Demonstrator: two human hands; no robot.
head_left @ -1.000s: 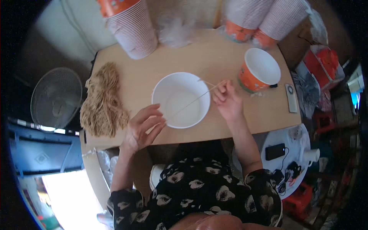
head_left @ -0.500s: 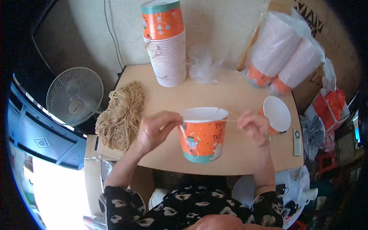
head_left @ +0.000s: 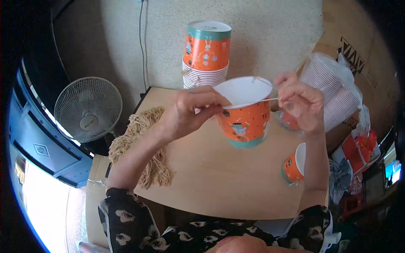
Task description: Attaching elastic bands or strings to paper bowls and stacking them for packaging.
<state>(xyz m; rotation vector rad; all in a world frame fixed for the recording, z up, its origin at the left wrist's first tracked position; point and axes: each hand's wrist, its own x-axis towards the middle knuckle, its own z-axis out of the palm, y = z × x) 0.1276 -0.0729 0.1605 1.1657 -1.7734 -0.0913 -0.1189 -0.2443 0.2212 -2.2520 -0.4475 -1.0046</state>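
An orange paper bucket (head_left: 244, 122) with a white inside, a teal base and small printed figures is held up over the table, tilted slightly. My left hand (head_left: 192, 107) is closed on its left rim, thumb outside and fingertips over the edge. At the opposite side, my right hand (head_left: 301, 101) pinches a thin beige cord (head_left: 274, 99) that runs to the bucket's rim. Beyond the bucket stands a tall stack of matching buckets (head_left: 206, 52), upside down. To the left lies a bundle of beige cords (head_left: 141, 126), partly behind my left forearm.
Another orange bucket (head_left: 292, 168) rests on the table by my right forearm, partly covered by it. Plastic-wrapped bucket stacks (head_left: 327, 86) lean at the back right near a cardboard sheet (head_left: 367, 50). A fan (head_left: 87, 114) stands left of the table (head_left: 202, 181).
My view has shifted. Both hands and the bucket have risen away from me toward the stack, and the bucket has tilted. My right hand has come closer to its rim.
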